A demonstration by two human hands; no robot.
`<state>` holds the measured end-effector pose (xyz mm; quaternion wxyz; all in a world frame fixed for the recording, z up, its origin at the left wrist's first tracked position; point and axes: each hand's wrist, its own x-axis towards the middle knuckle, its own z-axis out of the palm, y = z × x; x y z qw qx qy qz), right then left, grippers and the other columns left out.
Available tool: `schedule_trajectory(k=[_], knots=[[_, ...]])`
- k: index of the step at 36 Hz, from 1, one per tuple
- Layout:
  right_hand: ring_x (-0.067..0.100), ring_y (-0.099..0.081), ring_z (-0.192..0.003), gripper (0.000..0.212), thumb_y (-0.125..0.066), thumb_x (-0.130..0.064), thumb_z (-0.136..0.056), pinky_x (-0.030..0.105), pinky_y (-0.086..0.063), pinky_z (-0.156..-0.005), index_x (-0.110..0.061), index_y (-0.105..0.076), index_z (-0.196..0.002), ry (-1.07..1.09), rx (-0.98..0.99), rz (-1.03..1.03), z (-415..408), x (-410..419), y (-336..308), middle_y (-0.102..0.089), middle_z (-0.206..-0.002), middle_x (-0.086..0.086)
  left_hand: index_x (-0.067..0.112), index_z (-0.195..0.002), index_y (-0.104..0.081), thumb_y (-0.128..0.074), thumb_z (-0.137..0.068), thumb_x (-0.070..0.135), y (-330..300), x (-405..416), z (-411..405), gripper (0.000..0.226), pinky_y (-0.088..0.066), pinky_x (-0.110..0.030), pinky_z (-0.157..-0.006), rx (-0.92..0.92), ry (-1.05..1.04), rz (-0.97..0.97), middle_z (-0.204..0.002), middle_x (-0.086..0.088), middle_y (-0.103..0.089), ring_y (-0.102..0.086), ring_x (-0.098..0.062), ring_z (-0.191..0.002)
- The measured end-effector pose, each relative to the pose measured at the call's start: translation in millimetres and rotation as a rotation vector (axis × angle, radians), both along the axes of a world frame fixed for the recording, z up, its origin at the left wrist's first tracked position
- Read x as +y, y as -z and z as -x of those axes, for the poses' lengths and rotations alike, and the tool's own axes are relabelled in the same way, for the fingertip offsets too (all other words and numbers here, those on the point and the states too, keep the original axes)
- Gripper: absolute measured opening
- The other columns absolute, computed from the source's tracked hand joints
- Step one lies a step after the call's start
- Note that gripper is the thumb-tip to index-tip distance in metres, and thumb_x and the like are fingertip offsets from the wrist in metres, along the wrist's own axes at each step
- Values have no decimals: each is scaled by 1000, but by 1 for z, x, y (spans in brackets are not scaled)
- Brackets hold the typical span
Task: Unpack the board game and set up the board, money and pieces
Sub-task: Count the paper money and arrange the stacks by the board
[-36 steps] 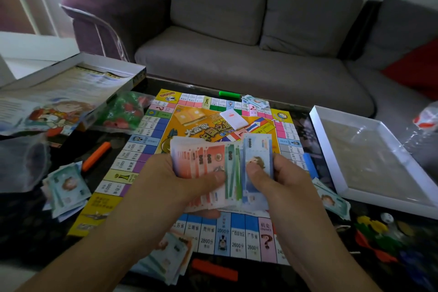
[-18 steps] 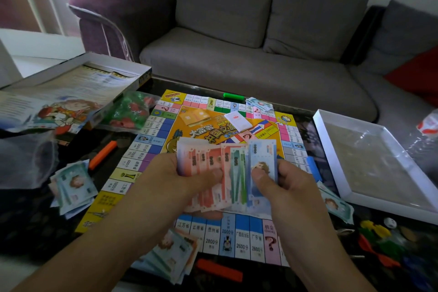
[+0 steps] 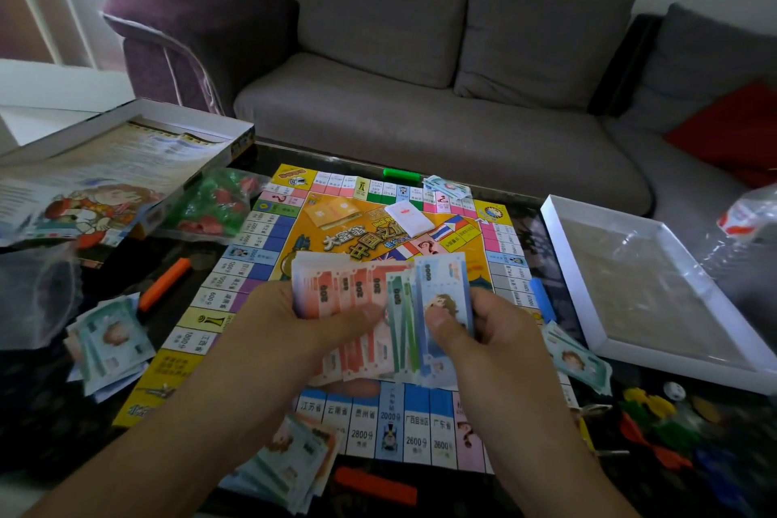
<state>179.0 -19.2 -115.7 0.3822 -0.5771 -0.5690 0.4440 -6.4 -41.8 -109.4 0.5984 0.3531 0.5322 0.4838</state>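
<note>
On the left the box lid (image 3: 126,139) holds the rule sheet, a bag of houses (image 3: 214,202) lies sealed, and one pile of notes (image 3: 111,343) is dealt. The board (image 3: 269,265) lies open mid-table. Above it the left hand (image 3: 294,332) grips a fan of notes (image 3: 370,307) while the right hand (image 3: 492,332) pinches the blue ones (sorting, I'd guess). Pieces (image 3: 656,425) sit loose on the right, unplaced.
</note>
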Motion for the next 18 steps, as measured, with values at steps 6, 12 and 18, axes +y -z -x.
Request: schedule_trajectory(k=[6,12,18], knots=[[12,-76,-86,15,-61,-30,-105,46,-65,-80,-34,-75,-108,-10,-1,4,-1,0,0,-79,-94,-10,9,-101,-80,-76,-86,9,-2,-1,-1,15,-66,-48,-63,-16,-21,5,-97,-15,-80,-79,-34,-86],[18,-76,-88,14,-62,-31,-104,51,-63,-83,-35,-75,-108,3,12,-6,-4,2,-3,-79,-95,-6,0,-99,-75,-74,-84,9,-10,3,11,18,-66,-44,-61,-9,-36,12,-93,-18,-80,-79,-34,-81],[29,-70,-94,9,-62,-36,-105,55,-58,-85,-35,-70,-104,-215,-184,-2,2,-3,-2,-72,-102,6,2,-109,-73,-76,-87,9,-19,16,42,24,-66,-45,-62,3,-235,-30,-96,-10,-81,-80,-28,-83]])
